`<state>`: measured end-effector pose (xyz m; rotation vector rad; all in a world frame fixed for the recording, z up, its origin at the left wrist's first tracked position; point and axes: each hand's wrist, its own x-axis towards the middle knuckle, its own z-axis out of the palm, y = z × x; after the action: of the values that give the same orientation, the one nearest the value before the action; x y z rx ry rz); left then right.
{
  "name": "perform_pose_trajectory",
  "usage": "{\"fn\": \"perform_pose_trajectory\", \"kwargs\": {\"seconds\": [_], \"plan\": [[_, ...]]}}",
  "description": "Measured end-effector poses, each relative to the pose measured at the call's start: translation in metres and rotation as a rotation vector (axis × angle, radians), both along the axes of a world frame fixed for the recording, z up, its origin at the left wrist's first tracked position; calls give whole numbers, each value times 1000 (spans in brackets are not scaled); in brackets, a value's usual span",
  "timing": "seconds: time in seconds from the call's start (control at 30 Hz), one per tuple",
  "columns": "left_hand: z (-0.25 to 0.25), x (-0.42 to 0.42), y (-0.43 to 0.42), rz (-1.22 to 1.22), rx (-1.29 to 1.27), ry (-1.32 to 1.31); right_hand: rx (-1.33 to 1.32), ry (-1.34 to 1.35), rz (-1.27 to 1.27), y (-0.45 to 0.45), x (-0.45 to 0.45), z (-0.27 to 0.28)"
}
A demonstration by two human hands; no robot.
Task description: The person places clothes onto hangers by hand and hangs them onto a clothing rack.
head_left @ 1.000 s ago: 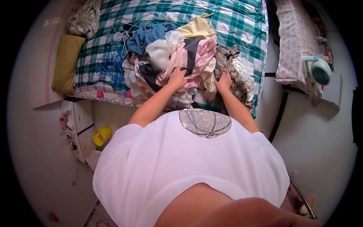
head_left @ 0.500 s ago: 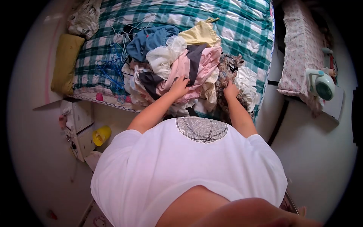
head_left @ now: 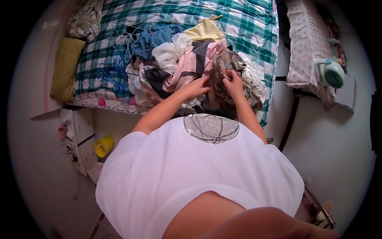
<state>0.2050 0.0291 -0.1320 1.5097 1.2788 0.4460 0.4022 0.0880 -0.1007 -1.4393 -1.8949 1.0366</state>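
Olive pillow (head_left: 67, 69) lay at the bed's (head_left: 254, 24) left end, blue hangers (head_left: 113, 73) next. Clothes were heaped mid-bed: blue garment (head_left: 153, 42), then pink garment (head_left: 187, 63). Left hand (head_left: 197, 87) lay by the pink garment's lower edge; could not tell its grip. Right hand (head_left: 234, 84) was clamped on patterned cloth (head_left: 221, 65), right of the pink; white cloth (head_left: 254, 71) beyond.

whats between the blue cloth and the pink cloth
In the head view, a bunched white cloth lies between the blue cloth and the pink cloth.
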Motion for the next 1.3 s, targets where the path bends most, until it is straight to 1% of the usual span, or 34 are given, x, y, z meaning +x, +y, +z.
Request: {"fn": "perform_pose_trajectory", "kwargs": {"seconds": [0.1, 0.17, 0.2, 0.23, 0.27, 0.3, 0.33, 0.37, 0.4, 0.43, 0.47, 0.5, 0.57, 0.67, 0.77, 0.8, 0.9, 0.93, 1.03, 1.07, 1.17, 1.27, 1.3], "plan": [[30, 14, 2, 165, 315, 17, 81, 151, 92, 2, -17, 56], [55, 9, 7, 258, 322, -56, 112, 239, 145, 2, -24, 93], [73, 2, 9, 266, 435, 12, 111, 291, 166, 1, -26, 111], [87, -6, 10, 292, 516, -29, 111, 344, 189, -1, -26, 124], [82, -16, 15, 347, 541, -77, 57, 344, 239, -4, -23, 133], [83, -23, 19, 399, 567, -124, 103, 329, 299, -7, -21, 138], [95, -25, 17, 540, 573, -139, 149, 313, 359, -9, -19, 142], [86, -36, 22, 592, 642, -51, 192, 297, 419, -11, -19, 146], [77, -47, 30, 637, 614, -116, 162, 309, 432, -12, -20, 147], [80, -53, 32, 686, 575, -182, 121, 318, 447, -15, -20, 148], [81, -59, 33, 718, 554, -175, 79, 324, 462, -19, -19, 147], [87, -61, 31, 736, 471, -143, 38, 329, 479, -24, -19, 146], [96, -57, 28, 796, 56, -501, 73, 381, 513, -30, -20, 144], [68, -70, 32, 462, -393, -898, 48, 394, 545, -38, -22, 139], [85, -60, 22, 465, -352, -701, -28, 371, 503, -40, -18, 127], [73, -63, 26, 423, -378, -758, -58, 362, 478, -42, -15, 120], [62, -69, 27, 409, -268, -847, -417, 596, 293, -28, -3, 69], [84, -62, 20, 403, -226, -879, -449, 544, 182, -26, -1, 59], [104, -53, 13, 437, -210, -1057, -767, 736, -132, -26, -8, 42], [113, -50, 10, 438, -232, -1098, -853, 797, -9, -15, -4, 16], [141, -42, -2, 371, -196, -1206, -1098, 870, 22, -15, -15, 43], [140, -45, 0, 273, -188, -1085, -1191, 1135, 248, -14, -20, 59], [142, -44, -2, 293, -182, -1027, -1052, 1080, 259, -16, -24, 62]]}}
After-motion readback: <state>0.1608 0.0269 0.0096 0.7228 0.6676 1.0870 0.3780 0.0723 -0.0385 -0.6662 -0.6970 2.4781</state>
